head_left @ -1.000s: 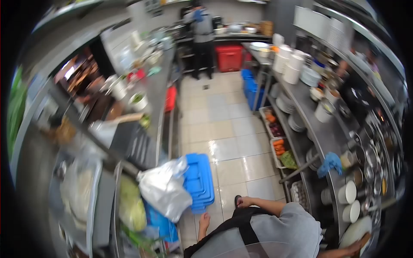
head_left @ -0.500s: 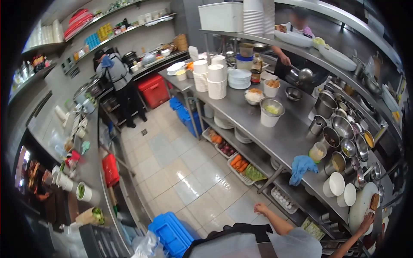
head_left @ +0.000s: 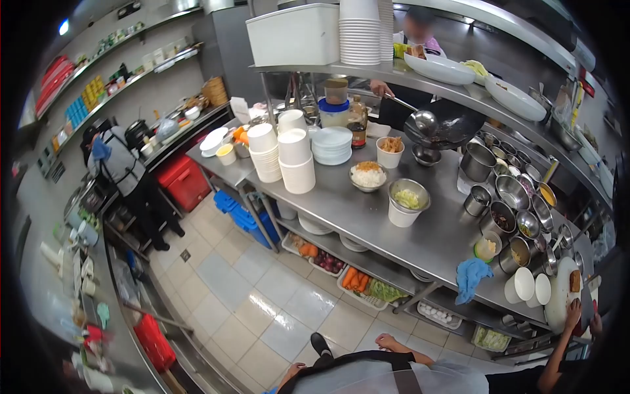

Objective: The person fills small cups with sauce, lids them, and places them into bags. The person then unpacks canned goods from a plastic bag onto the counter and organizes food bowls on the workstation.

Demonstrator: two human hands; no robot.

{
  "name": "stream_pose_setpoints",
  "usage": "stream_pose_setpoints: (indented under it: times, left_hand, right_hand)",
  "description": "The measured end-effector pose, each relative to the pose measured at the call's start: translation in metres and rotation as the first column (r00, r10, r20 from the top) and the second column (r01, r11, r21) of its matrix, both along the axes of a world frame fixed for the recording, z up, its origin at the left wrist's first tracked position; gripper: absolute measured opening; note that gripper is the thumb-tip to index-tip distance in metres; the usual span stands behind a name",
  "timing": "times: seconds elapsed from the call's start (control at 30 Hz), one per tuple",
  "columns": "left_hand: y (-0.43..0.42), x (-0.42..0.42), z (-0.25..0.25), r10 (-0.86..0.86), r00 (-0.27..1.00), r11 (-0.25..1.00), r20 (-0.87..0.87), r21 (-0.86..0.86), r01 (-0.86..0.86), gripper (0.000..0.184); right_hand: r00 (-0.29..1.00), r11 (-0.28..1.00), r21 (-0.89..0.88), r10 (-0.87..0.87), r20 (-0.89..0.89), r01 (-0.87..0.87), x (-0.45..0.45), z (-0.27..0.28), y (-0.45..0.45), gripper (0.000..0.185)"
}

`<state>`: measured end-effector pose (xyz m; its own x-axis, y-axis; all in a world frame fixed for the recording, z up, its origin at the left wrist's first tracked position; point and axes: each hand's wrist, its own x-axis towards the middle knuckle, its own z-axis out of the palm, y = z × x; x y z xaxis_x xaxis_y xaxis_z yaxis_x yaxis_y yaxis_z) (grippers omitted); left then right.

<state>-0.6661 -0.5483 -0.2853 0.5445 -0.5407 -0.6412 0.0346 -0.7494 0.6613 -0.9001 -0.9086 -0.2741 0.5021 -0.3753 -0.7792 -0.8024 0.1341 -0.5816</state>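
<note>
My right hand (head_left: 387, 342) hangs over the tiled floor in front of my body, fingers loosely bent and apart, holding nothing that I can see. Low at the bottom edge, my left hand (head_left: 293, 372) shows only in part beside my dark apron; its fingers are hard to make out. Neither hand touches the steel counter (head_left: 341, 213). Nearest my right hand are the lower shelf's vegetable baskets, with carrots (head_left: 355, 280) and a tray of eggs (head_left: 440, 315). On the counter above stand a white tub with a metal bowl of chopped greens (head_left: 408, 197) and a rice bowl (head_left: 369, 176).
At right, a co-worker's hand (head_left: 574, 311) rests by browned food on a white cutting board (head_left: 559, 295). Across the counter, another person holds a ladle (head_left: 425, 120) by a wok (head_left: 456, 121). A third person (head_left: 121, 164) stands at the left. A blue cloth (head_left: 472, 279) overhangs the counter edge.
My view has shifted, and the counter's things sit further left. My left hand has come into sight at the bottom. A wok now shows beside the ladle across the counter.
</note>
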Motion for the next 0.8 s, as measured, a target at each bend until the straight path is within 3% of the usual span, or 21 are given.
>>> stream_pose_setpoints:
  times: [0.07, 0.13, 0.23, 0.27, 0.37, 0.4, 0.47, 0.5, 0.53, 0.57, 0.63, 0.73, 0.8]
  left_hand:
    - [-0.016, 0.040, -0.009, 0.017, 0.998, 1.000, -0.063, -0.016, -0.018, 0.035]
    - [-0.027, 0.090, -0.018, 0.031, 0.993, 0.999, -0.118, -0.021, -0.034, 0.035]
    - [-0.039, 0.140, -0.006, 0.111, 0.972, 0.985, -0.206, 0.156, -0.079, 0.034]
    - [-0.044, 0.157, -0.001, 0.045, 0.976, 0.968, -0.214, 0.252, 0.010, 0.034]
    - [-0.071, 0.210, 0.014, -0.235, 0.942, 0.948, -0.238, 0.157, 0.276, 0.034]
    - [-0.084, 0.219, 0.015, -0.236, 0.956, 0.958, -0.173, 0.124, 0.259, 0.032]
    - [-0.116, 0.242, 0.011, -0.219, 0.948, 0.971, -0.233, 0.046, 0.236, 0.030]
    - [-0.131, 0.249, 0.005, -0.208, 0.941, 0.976, -0.268, 0.005, 0.218, 0.029]
    - [-0.143, 0.253, 0.014, -0.177, 0.955, 0.982, -0.238, 0.015, 0.186, 0.029]
    - [-0.159, 0.257, 0.017, -0.389, 0.918, 0.915, -0.071, 0.088, 0.395, 0.029]
    - [-0.182, 0.267, -0.002, -0.157, 0.970, 0.982, -0.188, 0.075, 0.174, 0.029]
    - [-0.216, 0.283, 0.009, -0.274, 0.919, 0.959, -0.283, -0.014, 0.281, 0.033]
    - [-0.238, 0.301, 0.024, -0.449, 0.871, 0.887, -0.198, 0.021, 0.462, 0.037]
  right_hand:
    - [0.984, 0.994, -0.102, 0.026, -0.178, -0.045, 0.028, 0.019, -0.013, 0.026]
    - [0.996, 0.996, -0.088, -0.001, -0.089, -0.006, 0.055, 0.025, -0.023, 0.026]
    - [0.985, 0.977, -0.122, -0.169, 0.039, 0.173, 0.080, 0.044, -0.027, 0.024]
    - [0.969, 0.963, -0.121, -0.231, 0.084, 0.240, 0.085, 0.046, -0.026, 0.024]
    - [0.946, 0.939, -0.130, -0.306, 0.110, 0.319, 0.088, 0.051, -0.010, 0.023]
    - [0.944, 0.935, -0.137, -0.315, 0.104, 0.327, 0.087, 0.047, -0.006, 0.022]
    - [0.996, 0.861, -0.508, 0.030, 0.086, 0.018, 0.063, 0.002, 0.007, 0.028]
    - [0.994, 0.836, -0.545, 0.100, 0.033, -0.066, 0.053, -0.002, 0.013, 0.028]
    - [0.987, 0.833, -0.533, 0.157, -0.027, -0.147, 0.053, -0.006, 0.012, 0.028]
    - [0.988, 0.884, -0.441, 0.135, -0.069, -0.151, 0.052, -0.011, 0.009, 0.029]
    - [0.989, 0.956, -0.274, 0.066, -0.132, -0.101, 0.061, -0.007, -0.002, 0.029]
    - [0.983, 0.976, -0.183, 0.089, -0.159, -0.118, 0.079, -0.005, -0.030, 0.030]
    - [0.957, 0.934, -0.221, 0.257, -0.133, -0.281, 0.095, -0.012, -0.051, 0.030]
